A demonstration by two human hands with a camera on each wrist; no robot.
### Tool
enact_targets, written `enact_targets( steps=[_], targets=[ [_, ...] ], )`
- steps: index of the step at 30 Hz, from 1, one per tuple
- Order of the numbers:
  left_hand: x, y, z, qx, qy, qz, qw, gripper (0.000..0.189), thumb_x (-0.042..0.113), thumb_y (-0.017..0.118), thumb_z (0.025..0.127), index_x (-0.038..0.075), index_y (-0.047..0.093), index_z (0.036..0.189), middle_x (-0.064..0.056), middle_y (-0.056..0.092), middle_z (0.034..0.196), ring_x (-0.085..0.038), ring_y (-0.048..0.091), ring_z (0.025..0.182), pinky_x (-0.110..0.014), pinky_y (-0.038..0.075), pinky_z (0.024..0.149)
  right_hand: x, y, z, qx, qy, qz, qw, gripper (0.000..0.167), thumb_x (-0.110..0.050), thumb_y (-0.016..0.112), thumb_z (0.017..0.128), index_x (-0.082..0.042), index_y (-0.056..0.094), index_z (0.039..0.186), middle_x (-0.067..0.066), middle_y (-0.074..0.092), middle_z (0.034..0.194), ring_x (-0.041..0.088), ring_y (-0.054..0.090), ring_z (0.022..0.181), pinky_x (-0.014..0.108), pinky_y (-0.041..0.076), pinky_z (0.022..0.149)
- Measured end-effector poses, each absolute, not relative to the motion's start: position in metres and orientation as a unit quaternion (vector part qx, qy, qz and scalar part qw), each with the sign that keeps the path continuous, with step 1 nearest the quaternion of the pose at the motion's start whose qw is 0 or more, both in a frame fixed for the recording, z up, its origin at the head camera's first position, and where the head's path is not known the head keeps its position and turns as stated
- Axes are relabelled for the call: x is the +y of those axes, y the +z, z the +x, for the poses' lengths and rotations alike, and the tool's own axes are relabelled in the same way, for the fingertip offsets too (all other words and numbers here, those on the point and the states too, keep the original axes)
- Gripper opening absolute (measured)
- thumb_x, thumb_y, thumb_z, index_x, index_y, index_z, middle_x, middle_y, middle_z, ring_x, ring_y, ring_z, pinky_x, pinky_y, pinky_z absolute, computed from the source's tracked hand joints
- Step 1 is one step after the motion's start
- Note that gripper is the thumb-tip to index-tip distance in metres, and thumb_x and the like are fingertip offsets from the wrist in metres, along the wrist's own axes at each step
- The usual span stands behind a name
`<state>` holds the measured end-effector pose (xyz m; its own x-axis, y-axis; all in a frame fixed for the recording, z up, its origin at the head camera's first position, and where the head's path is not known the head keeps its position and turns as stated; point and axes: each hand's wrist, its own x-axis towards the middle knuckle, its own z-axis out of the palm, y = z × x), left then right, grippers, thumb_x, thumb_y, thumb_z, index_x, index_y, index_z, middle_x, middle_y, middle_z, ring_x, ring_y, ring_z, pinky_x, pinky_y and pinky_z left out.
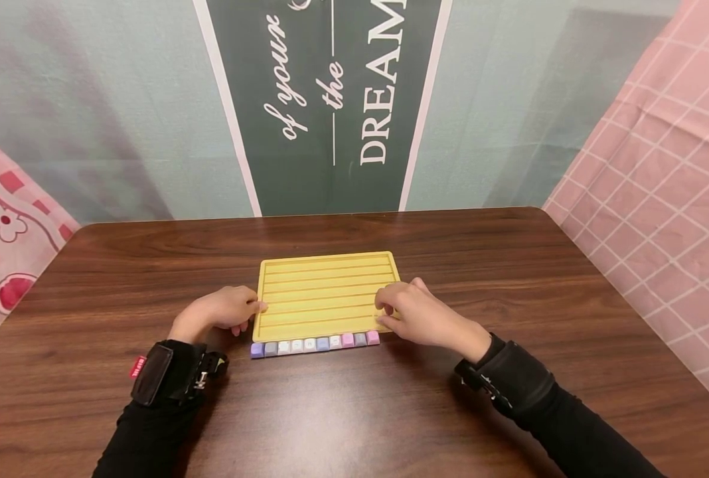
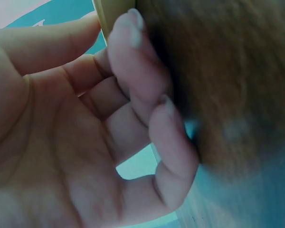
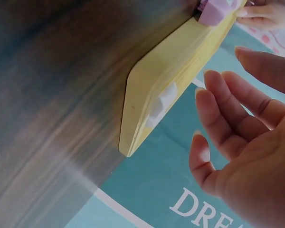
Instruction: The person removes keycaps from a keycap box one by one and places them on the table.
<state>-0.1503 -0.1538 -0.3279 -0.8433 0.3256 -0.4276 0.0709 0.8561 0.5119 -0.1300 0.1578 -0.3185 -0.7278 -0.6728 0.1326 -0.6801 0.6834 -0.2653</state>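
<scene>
A shallow yellow tray (image 1: 324, 295) with long raised ridges lies on the table. My left hand (image 1: 229, 310) grips its left edge, thumb on the rim and curled fingers against the side; the left wrist view shows the thumb at the tray's edge (image 2: 104, 21). Over the right end hovers my right hand (image 1: 420, 313), its fingers loosely bent and holding nothing. A white keycap (image 3: 162, 104) sits in the tray near that end, hidden by the hand in the head view. Along the tray's front side runs a row of pastel keycaps (image 1: 322, 343), including a pink one (image 3: 214, 11).
The brown wooden table (image 1: 330, 411) extends around the tray. Behind it hangs a blue-green cloth (image 1: 169, 119) with a dark lettered panel (image 1: 330, 186). Pink patterned cloths border the left (image 1: 8, 259) and right (image 1: 659, 199) sides.
</scene>
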Motion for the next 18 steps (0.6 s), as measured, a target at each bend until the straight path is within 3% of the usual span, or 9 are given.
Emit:
enact_targets(
  steps=[9,18],
  targets=[
    [-0.154,-0.328,-0.151,0.928,0.247,0.11,0.257,0.024,0.017,0.045,0.097,0.003,0.053,0.08,-0.007,0.05,0.063,-0.016,0.05,0.052,-0.029,0.04,0.054,0.16,-0.318,-0.139,-0.925,0.14,0.35,0.044,0.011,-0.013,0.07,0.08,-0.008,0.061,0.084,-0.001,0.057,0.082,0.018,0.053,0.084,0.032,0.029,0.067],
    [-0.155,-0.328,-0.15,0.927,0.248,0.114,0.256,0.023,0.017,0.044,0.097,0.003,0.054,0.081,-0.007,0.051,0.063,-0.016,0.05,0.052,-0.029,0.04,0.054,0.162,-0.321,-0.146,-0.934,0.143,0.327,0.032,0.008,-0.013,0.069,0.081,-0.009,0.061,0.083,0.001,0.057,0.083,0.018,0.05,0.083,0.033,0.026,0.067]
  ],
)
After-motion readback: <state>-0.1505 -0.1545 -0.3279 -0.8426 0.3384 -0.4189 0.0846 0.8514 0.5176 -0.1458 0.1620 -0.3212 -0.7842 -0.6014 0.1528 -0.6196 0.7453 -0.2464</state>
